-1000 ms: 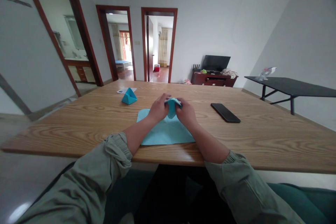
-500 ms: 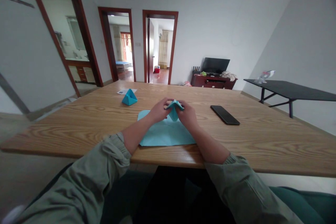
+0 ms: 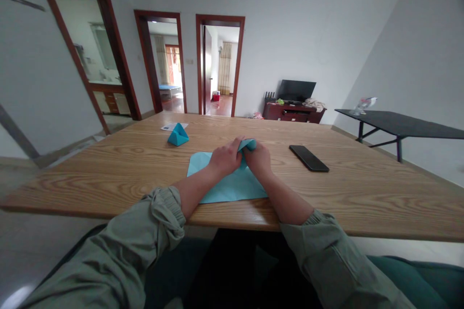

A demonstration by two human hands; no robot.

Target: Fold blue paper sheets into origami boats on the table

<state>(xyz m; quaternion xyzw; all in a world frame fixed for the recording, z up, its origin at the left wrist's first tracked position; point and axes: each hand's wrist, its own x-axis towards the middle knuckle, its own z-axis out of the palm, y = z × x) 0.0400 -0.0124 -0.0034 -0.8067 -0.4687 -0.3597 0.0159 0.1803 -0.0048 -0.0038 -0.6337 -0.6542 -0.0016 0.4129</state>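
Note:
A folded piece of blue paper (image 3: 248,144) is held up between my two hands, above the middle of the table. My left hand (image 3: 225,158) grips its left side with closed fingers. On the other side my right hand (image 3: 258,158) is closed round the paper, the thumb and fingers partly hidden. Beneath both hands lies a flat light-blue sheet (image 3: 232,189), partly covered by my left forearm. Farther off to the left stands a folded blue paper pyramid shape (image 3: 178,135), apart from my hands.
The wooden table (image 3: 362,198) reaches out on both sides. A black phone (image 3: 309,158) lies right of my hands. Behind the paper pyramid is a small printed white paper (image 3: 170,126). A black table (image 3: 402,123) stands at the far right; a television (image 3: 297,91) is at the back wall.
My hands have drawn closer together round the folded paper. Its spread wings no longer show, and it looks narrower and tilted. The flat sheet has shifted slightly left in view.

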